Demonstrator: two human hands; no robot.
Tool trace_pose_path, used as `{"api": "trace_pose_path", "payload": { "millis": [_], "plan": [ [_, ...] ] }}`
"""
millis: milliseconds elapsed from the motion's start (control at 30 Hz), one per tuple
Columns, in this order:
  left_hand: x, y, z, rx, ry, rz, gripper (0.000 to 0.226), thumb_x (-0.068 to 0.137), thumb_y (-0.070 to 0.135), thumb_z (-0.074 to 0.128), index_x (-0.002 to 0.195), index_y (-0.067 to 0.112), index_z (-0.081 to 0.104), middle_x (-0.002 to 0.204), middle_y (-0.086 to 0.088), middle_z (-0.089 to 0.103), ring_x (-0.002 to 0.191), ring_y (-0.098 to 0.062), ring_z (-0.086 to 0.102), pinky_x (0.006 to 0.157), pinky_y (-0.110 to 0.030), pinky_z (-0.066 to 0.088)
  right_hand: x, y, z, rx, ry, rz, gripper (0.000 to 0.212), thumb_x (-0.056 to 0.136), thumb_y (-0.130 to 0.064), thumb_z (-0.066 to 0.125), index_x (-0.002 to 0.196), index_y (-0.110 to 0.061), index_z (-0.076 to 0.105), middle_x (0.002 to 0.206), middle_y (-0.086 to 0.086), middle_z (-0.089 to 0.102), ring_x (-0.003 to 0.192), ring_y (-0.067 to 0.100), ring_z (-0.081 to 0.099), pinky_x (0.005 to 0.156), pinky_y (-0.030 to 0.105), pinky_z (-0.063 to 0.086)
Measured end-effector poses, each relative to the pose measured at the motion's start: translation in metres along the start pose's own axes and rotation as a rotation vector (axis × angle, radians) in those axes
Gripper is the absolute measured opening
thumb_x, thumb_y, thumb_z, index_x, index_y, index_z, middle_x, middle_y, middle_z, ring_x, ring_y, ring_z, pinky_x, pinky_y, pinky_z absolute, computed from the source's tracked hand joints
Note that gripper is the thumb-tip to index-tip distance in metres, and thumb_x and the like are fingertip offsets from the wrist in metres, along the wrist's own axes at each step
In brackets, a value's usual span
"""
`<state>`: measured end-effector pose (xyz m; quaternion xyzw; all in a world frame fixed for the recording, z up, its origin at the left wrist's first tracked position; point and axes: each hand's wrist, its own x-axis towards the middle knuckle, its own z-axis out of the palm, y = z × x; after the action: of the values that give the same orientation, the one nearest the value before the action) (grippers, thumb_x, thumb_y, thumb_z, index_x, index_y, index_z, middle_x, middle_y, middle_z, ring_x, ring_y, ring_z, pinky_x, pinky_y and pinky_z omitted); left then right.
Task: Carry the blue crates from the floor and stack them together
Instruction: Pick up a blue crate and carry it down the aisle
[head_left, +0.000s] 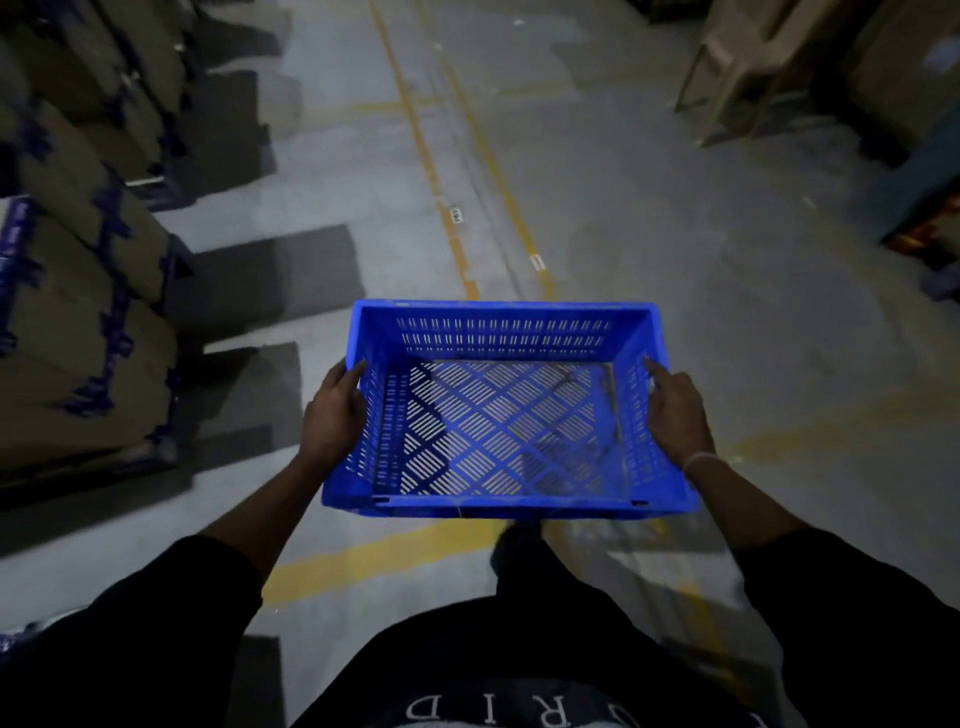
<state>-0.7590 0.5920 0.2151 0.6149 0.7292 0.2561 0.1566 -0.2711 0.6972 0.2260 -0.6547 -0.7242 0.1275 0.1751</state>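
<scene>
Grey warehouse floor (649, 218) with yellow lines (441, 171) lies below. Left hand (332, 421) and right hand (675, 415) grip the blue crate's (498, 415) side walls, held above the floor.

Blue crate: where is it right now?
Head view, centre: the blue crate is carried off the floor, left hand on its left wall, right hand on its right, above the yellow floor lines.

Stacked cardboard boxes (78, 312) line the left; yellow floor lines (431, 171) run ahead.
</scene>
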Motion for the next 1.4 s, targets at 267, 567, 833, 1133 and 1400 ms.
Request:
{"api": "trace_pose_path", "payload": {
  "millis": [267,567,833,1133,1400],
  "plan": [
    [0.132,-0.035,-0.017,-0.033,0.059,-0.125,0.055,0.097,0.024,0.054,0.150,0.022,0.043,0.152,-0.008,0.045,0.115,-0.026,0.062,0.089,-0.048,0.056,0.191,-0.058,0.053,0.050,-0.042,-0.102,0.047,0.097,-0.005,0.047,0.144,-0.011,0.047,0.103,0.027,0.051,0.089,0.047,0.055,0.081,0.047,0.047],
    [0.278,-0.077,-0.055,-0.056,0.178,-0.228,0.052,0.098,0.012,0.059,0.149,0.017,0.048,0.153,-0.009,0.045,0.125,-0.025,0.057,0.095,-0.042,0.052,0.393,-0.147,0.079,0.067,-0.106,-0.212,0.046,0.098,-0.008,0.046,0.144,-0.013,0.048,0.101,0.022,0.052,0.089,0.044,0.056,0.081,0.046,0.050],
    [0.435,-0.177,-0.083,-0.009,0.200,-0.291,0.057,0.089,0.005,0.066,0.144,0.013,0.055,0.148,-0.015,0.052,0.119,-0.036,0.063,0.089,-0.049,0.054,0.559,-0.246,0.157,0.100,-0.134,-0.259,0.044,0.097,-0.009,0.044,0.140,-0.010,0.051,0.101,0.022,0.053,0.092,0.042,0.056,0.083,0.044,0.048],
    [0.626,-0.280,-0.161,0.007,0.150,-0.219,0.068,0.085,0.000,0.069,0.149,0.015,0.050,0.155,-0.012,0.045,0.113,-0.038,0.066,0.087,-0.050,0.058,0.722,-0.371,0.223,0.101,-0.097,-0.241,0.044,0.096,-0.008,0.048,0.140,-0.014,0.052,0.101,0.020,0.053,0.090,0.042,0.057,0.081,0.043,0.049],
    [0.808,-0.353,-0.184,0.027,0.100,-0.180,0.067,0.085,0.001,0.069,0.148,0.013,0.050,0.153,-0.013,0.046,0.109,-0.040,0.067,0.084,-0.050,0.057,0.878,-0.445,0.267,0.139,-0.068,-0.183,0.042,0.097,-0.005,0.048,0.138,-0.012,0.054,0.104,0.019,0.053,0.092,0.041,0.058,0.082,0.040,0.047]
  ]
}}
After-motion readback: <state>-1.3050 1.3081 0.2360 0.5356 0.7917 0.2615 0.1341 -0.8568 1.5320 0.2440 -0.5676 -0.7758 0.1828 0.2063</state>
